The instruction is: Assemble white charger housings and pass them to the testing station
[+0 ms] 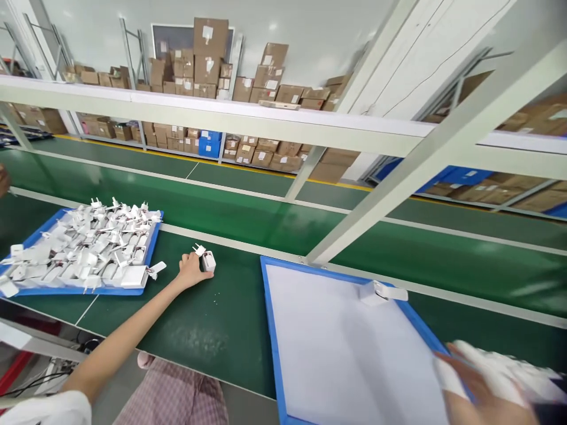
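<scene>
My left hand [190, 273] is closed around a white charger housing [208, 261] above the green work surface. A white two-pin plug piece [199, 250] hangs at the open end of this housing. At the lower right, my right hand [481, 383] is smeared by motion, with white coverings on its fingers. It is over the right edge of a blue-rimmed tray [270, 313] with a white lining. Whether it holds anything cannot be made out. One white charger part [376, 292] lies near that tray's far edge, its flat plug piece sticking out to the right.
To the left, a second blue tray [153, 248] is packed with white charger parts [97, 248]. More white parts [518, 372] are blurred at far right. A metal post [376, 200] slants up behind the lined tray. Beyond are shelves of cardboard boxes [208, 65]. Part of another person's hand [3, 180] shows far left.
</scene>
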`<control>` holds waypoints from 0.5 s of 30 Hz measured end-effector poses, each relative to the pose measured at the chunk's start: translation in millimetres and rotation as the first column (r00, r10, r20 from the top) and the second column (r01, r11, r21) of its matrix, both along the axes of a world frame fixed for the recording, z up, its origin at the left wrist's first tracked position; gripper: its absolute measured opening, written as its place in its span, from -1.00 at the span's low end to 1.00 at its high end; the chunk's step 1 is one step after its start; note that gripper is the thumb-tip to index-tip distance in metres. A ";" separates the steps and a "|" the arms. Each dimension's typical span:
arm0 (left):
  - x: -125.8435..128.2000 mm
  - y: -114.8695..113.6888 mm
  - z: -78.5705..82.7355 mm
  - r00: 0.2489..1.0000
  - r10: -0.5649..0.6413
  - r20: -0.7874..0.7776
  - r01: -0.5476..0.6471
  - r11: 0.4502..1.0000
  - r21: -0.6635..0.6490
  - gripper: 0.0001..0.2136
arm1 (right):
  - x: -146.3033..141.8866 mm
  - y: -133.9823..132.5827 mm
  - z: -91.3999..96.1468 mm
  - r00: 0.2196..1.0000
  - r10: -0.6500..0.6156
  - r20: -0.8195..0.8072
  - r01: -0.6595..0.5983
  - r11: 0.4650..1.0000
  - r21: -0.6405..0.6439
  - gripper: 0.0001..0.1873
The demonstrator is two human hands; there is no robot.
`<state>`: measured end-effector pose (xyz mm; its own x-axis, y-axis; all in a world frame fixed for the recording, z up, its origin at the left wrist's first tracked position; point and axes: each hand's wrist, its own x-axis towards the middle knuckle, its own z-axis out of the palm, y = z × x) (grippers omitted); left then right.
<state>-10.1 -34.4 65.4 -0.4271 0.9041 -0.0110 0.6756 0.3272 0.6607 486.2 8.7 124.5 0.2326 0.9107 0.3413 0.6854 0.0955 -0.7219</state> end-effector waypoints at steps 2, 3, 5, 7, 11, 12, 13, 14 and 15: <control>1.2 12.1 -0.4 1.000 -0.028 0.003 0.028 0.999 -0.031 -0.36 | -23.9 -30.2 -3.6 0.964 0.223 0.144 -0.230 0.973 0.030 -0.59; 2.6 15.5 -0.6 0.999 -0.041 0.008 0.042 0.998 -0.039 -0.40 | -39.2 -43.1 -6.9 0.927 0.342 0.153 -0.351 0.935 0.038 -0.64; 6.4 17.8 0.5 0.998 -0.064 0.017 0.065 0.997 -0.040 -0.45 | -77.9 -62.7 -15.7 0.841 0.533 0.088 -0.538 0.841 0.046 -0.71; 11.6 13.1 4.1 0.996 -0.084 0.018 0.085 0.996 -0.022 -0.45 | -125.1 -74.3 -26.4 0.763 0.642 -0.066 -0.641 0.766 0.041 -0.72; 26.1 -28.8 14.3 0.997 -0.080 -0.011 0.081 0.993 0.081 -0.47 | -217.2 -89.5 -46.1 0.617 0.680 -0.396 -0.742 0.670 -0.003 -0.64; 31.3 -46.6 15.2 0.998 -0.057 -0.021 0.059 0.991 0.117 -0.48 | -235.3 -95.3 -50.5 0.595 0.685 -0.421 -0.754 0.657 0.002 -0.64; 37.5 -66.4 14.6 0.999 -0.021 -0.027 0.025 0.988 0.152 -0.50 | -250.8 -102.6 -54.9 0.576 0.694 -0.433 -0.768 0.641 0.007 -0.63; 45.0 -86.9 12.4 0.999 0.029 -0.031 -0.023 0.982 0.185 -0.50 | -263.8 -111.1 -59.6 0.559 0.700 -0.445 -0.776 0.631 0.019 -0.61; 53.7 -107.1 8.5 0.996 0.089 -0.032 -0.080 0.974 0.211 -0.51 | -274.3 -120.5 -64.8 0.541 0.704 -0.459 -0.782 0.622 0.032 -0.58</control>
<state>43.6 -141.5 73.9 -0.4984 0.8449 0.1942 0.6795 0.2416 0.6928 211.8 -111.8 59.7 -0.4815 0.8471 0.2251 0.0739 0.2951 -0.9526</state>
